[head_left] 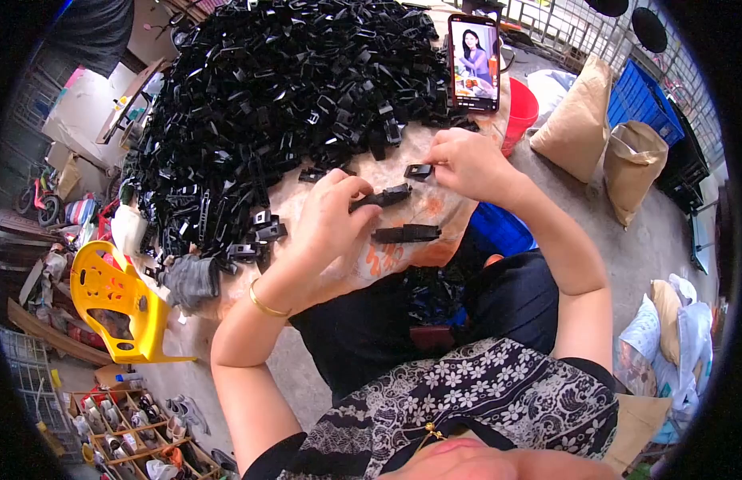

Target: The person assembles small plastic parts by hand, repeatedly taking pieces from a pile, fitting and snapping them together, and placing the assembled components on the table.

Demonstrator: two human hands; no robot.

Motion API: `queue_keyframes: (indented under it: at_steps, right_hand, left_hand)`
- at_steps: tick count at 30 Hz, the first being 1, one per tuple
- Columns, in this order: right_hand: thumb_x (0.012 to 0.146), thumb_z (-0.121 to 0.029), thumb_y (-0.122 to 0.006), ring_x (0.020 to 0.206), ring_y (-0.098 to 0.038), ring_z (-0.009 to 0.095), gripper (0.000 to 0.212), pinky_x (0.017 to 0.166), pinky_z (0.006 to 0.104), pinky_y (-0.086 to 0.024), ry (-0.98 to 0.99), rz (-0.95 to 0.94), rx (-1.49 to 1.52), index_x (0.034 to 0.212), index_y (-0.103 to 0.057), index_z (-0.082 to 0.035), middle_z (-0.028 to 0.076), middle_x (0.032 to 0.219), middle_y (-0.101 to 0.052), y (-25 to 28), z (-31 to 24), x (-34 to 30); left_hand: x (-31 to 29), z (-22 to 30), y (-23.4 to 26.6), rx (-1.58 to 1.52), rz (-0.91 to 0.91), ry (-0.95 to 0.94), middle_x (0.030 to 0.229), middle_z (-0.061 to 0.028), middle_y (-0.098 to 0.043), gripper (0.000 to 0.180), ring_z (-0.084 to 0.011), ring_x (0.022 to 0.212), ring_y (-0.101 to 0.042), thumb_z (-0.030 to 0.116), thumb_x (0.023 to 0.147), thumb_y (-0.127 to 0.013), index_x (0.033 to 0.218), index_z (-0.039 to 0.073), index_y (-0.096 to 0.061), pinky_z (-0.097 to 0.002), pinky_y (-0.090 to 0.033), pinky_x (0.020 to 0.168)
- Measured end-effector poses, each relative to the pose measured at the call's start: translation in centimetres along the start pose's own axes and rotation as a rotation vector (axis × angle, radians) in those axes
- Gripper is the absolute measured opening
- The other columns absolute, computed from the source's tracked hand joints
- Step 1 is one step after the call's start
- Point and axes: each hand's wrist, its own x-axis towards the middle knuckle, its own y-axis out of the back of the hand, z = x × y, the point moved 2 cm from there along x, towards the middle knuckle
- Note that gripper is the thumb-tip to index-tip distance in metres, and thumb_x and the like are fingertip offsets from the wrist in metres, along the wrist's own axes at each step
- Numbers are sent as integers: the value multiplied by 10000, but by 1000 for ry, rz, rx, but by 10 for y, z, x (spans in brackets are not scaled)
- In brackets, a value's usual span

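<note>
My left hand (332,210), with a gold bangle at the wrist, is closed on a short row of black plastic pieces (389,196) pressed against each other. To its right my right hand (472,166) pinches a small black plastic piece (419,172) by one end, a little apart from that row. Another row of black plastic pieces (405,234) lies nearer to me on the stained cloth (399,258). Beyond my hands rises a large heap of loose black plastic pieces (291,76). A few single pieces (268,230) lie left of my left forearm.
A phone (474,64) stands upright at the right side of the heap, its screen lit. Behind it is a red bucket (521,112). Paper sacks (575,124) and a blue crate (644,100) stand on the right. A yellow plastic chair (119,300) is at left, near a grey cloth (192,280).
</note>
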Motion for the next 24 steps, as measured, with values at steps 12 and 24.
queue_keyframes:
  at_steps: [12, 24]
  right_hand:
    - [762, -242, -677, 872, -605, 291, 273, 714, 389, -487, 61, 105, -14, 981, -666, -80, 105, 876, -598, 2, -19, -4]
    - [681, -147, -711, 807, -548, 309, 236, 710, 405, -453, 294, 197, 83, 903, -683, -73, 101, 833, -569, 2, -29, 1]
  left_hand:
    - [1, 2, -2, -66, -32, 17, 833, -105, -570, 242, -237, 725, -585, 154, 741, -726, 918, 5, -654, -335, -466, 668]
    - [4, -2, -2, -141, -27, 40, 832, -108, -584, 228, -241, 731, -607, 138, 713, -742, 880, -3, -677, -331, -481, 665]
